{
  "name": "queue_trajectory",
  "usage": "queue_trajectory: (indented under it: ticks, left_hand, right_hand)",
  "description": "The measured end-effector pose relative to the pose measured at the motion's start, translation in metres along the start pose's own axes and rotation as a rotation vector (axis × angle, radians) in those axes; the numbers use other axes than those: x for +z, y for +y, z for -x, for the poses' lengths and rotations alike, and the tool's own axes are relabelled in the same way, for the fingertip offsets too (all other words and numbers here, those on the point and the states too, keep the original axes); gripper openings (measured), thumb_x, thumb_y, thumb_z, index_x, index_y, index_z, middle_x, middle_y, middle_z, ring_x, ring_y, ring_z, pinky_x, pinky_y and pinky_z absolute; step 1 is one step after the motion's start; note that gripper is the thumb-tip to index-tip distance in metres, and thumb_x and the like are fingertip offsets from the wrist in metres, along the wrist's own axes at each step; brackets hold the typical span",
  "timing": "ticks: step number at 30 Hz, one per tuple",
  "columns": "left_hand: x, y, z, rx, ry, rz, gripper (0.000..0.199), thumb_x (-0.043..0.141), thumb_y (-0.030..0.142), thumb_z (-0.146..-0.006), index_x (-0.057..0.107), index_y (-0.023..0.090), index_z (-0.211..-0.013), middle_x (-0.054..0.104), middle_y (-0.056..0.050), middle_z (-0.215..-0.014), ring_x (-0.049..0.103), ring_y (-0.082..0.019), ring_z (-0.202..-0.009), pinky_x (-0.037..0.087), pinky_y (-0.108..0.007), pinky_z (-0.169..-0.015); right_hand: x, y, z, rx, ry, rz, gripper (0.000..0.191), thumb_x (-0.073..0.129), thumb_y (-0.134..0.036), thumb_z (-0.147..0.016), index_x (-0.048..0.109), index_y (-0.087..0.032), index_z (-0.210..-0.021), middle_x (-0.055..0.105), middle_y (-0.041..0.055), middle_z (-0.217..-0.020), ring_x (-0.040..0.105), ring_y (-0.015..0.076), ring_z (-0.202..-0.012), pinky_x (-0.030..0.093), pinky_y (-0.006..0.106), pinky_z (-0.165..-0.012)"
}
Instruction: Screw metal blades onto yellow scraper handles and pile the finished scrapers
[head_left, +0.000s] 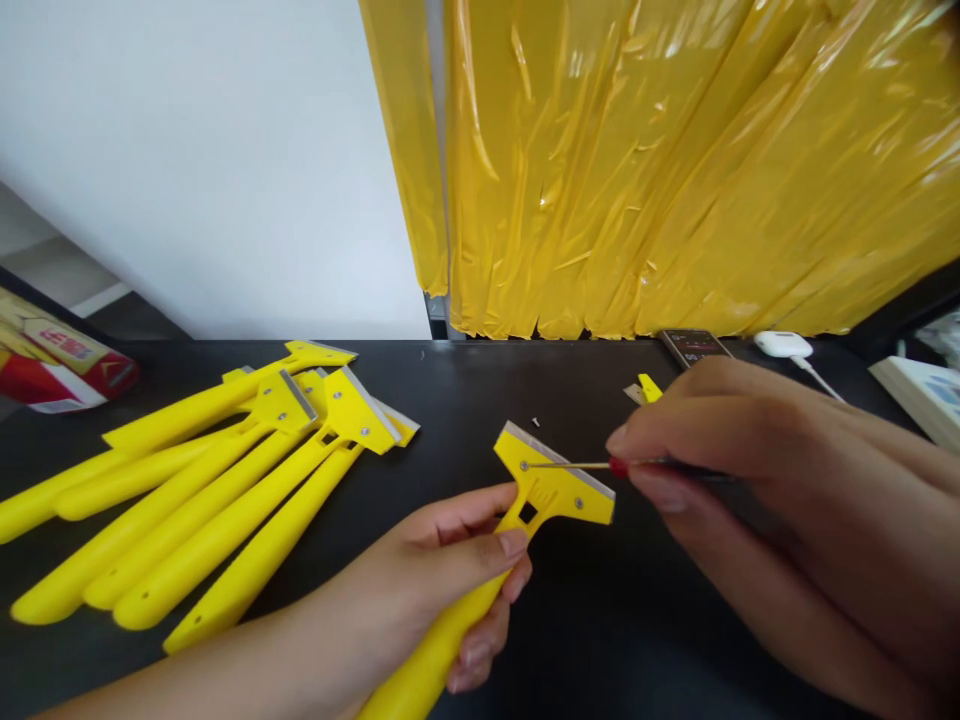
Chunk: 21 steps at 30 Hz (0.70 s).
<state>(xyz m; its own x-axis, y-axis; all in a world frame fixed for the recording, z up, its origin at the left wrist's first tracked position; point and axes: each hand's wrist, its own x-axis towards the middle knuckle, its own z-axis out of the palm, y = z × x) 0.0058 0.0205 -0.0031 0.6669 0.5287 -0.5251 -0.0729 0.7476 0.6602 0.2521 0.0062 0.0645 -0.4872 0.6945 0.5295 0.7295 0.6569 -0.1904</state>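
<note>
My left hand is closed around the neck of a yellow scraper, whose wide head points up and to the right. Two screws and a metal blade edge show on that head. Between thumb and fingers of my right hand is a thin screwdriver with a red collar; its tip meets the head's left screw. Most of the screwdriver's handle is hidden by my fingers. A small loose screw lies on the black table just beyond the scraper.
Several yellow scrapers are piled at the left. Behind my right hand lie a small yellow piece, a phone and a white earbud case with a cable. A red and yellow package stands far left; yellow plastic sheeting hangs behind.
</note>
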Motion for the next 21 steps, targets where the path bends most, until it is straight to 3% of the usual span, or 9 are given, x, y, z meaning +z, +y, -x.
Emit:
queue_trajectory:
  ticks: [6, 12, 17, 21]
  left_hand:
    - [-0.0004, -0.0009, -0.0013, 0.026, -0.026, -0.003, 0.016, 0.065, 0.033, -0.104, 0.055, 0.021, -0.100, 0.053, 0.003, -0.082, 0.043, -0.005, -0.053, 0.032, -0.020, -0.047]
    - [-0.0034, -0.0053, -0.0040, 0.015, -0.002, -0.026, 0.023, 0.070, 0.038, -0.101, 0.056, 0.020, -0.103, 0.053, 0.004, -0.081, 0.046, -0.005, -0.052, 0.034, -0.019, -0.046]
    - [-0.0004, -0.0067, -0.0035, 0.006, 0.013, -0.145, 0.030, 0.073, 0.045, -0.099, 0.056, 0.020, -0.098, 0.052, 0.005, -0.079, 0.045, -0.004, -0.052, 0.037, -0.017, -0.045]
    - [0.0004, -0.0060, -0.0032, -0.008, -0.011, -0.182, 0.031, 0.072, 0.045, -0.099, 0.055, 0.020, -0.092, 0.051, 0.006, -0.077, 0.045, -0.004, -0.051, 0.037, -0.017, -0.045]
  right_hand:
    - [0.0072, 0.0028, -0.0012, -0.107, -0.022, -0.062, 0.027, 0.054, -0.005, -0.098, 0.059, -0.020, -0.120, 0.069, 0.0017, -0.093, 0.064, 0.0165, -0.080, 0.054, 0.034, -0.080]
    - [0.0061, 0.0033, 0.0010, -0.134, 0.009, -0.018, 0.025, 0.056, -0.003, -0.098, 0.063, -0.019, -0.115, 0.071, 0.0009, -0.092, 0.064, 0.0172, -0.081, 0.051, 0.034, -0.077]
    - [0.0055, -0.0024, 0.0035, -0.100, 0.054, 0.084, 0.014, 0.056, -0.011, -0.101, 0.063, -0.021, -0.107, 0.069, -0.0010, -0.076, 0.065, 0.0181, -0.069, 0.048, 0.036, -0.066]
    - [0.0000, -0.0046, 0.0012, -0.161, -0.076, -0.019, 0.023, 0.053, -0.003, -0.094, 0.060, -0.022, -0.104, 0.071, -0.0018, -0.082, 0.066, 0.0168, -0.071, 0.051, 0.034, -0.070]
